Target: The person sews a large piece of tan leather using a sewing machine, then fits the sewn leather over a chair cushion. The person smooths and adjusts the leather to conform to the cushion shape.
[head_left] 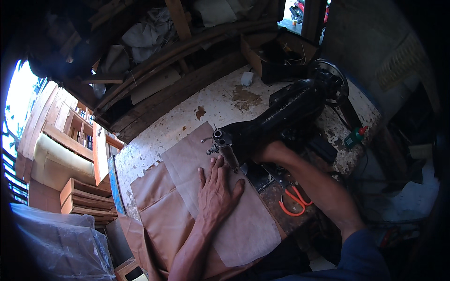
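A black sewing machine (pixel 276 110) stands on the worn white table. My left hand (pixel 216 189) lies flat with its fingers stretched out on a pale pinkish-brown sheet of material (pixel 248 229), close to the machine's needle end. Beneath that sheet spreads a shiny brown piece of material (pixel 161 201), which hangs over the table's near left edge. My right hand (pixel 272 152) reaches in under the machine's arm; its fingers are hidden there. Orange-handled scissors (pixel 293 201) lie beside my right forearm.
A green bottle with a red cap (pixel 355 137) stands at the table's right. Behind the machine is an open box (pixel 262 70) with a small white block (pixel 246 78) near it. Wooden frames (pixel 86 199) and clear plastic sheeting (pixel 61 243) are at the left.
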{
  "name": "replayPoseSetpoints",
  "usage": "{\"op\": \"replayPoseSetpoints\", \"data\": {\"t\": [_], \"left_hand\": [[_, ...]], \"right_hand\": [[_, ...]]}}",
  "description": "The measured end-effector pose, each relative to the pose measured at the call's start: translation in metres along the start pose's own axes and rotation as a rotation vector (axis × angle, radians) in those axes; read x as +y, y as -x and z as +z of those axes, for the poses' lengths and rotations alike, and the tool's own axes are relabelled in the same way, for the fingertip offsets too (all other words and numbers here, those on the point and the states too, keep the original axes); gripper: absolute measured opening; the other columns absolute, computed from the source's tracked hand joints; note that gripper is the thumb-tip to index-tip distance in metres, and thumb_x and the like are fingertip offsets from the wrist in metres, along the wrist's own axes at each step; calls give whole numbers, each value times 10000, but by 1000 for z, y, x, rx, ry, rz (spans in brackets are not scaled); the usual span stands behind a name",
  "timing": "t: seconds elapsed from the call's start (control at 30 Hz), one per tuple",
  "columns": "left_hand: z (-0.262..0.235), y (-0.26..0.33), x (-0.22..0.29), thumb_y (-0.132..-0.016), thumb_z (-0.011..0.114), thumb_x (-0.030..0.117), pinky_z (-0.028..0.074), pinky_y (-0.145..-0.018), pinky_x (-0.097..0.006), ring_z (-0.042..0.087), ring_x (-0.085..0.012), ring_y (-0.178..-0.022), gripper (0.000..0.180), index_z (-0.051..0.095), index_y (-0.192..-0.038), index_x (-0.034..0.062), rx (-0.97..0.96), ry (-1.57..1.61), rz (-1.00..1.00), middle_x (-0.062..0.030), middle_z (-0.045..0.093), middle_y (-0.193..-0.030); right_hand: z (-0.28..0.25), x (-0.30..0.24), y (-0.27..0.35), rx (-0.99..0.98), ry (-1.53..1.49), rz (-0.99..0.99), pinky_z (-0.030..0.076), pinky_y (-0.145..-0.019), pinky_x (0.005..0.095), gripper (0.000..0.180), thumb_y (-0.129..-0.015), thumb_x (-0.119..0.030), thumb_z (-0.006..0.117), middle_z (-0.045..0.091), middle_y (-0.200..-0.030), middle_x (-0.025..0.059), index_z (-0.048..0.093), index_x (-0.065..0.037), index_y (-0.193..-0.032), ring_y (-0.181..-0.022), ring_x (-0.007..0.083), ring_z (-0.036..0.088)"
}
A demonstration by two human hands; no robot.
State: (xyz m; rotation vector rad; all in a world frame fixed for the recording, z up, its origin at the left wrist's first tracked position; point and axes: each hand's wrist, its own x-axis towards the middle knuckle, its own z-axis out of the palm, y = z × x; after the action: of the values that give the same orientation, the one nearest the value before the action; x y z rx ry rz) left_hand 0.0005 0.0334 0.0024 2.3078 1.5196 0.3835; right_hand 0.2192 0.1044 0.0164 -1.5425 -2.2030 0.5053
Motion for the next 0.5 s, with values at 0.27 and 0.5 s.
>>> {"op": "replayPoseSetpoints", "data": {"t": [0.27, 0.5], "left_hand": [[-6, -5, -6, -974, 703, 430, 165, -1316, -624, 351, -367, -1595, 682, 498, -1440, -24, 46, 17, 43, -226, 441, -1650], [-12, -15, -18, -959, 769, 368, 215, -1292, -634, 476, -381, -1488, 611, 536, -1381, -8, 77, 26, 183, -209, 559, -1501]], "right_hand": [[-11, -82, 149, -47, -220, -118, 564, -907, 457, 246, -959, -168, 749, 715, -1109, 118, 757, -45, -1172, -1013, 308, 693], [19, -101, 199, 95, -113, -15, 501, -1090, 471, 361, -885, -143, 821, 694, -1337, 95, 765, -68, -1234, -1280, 276, 631]]}}
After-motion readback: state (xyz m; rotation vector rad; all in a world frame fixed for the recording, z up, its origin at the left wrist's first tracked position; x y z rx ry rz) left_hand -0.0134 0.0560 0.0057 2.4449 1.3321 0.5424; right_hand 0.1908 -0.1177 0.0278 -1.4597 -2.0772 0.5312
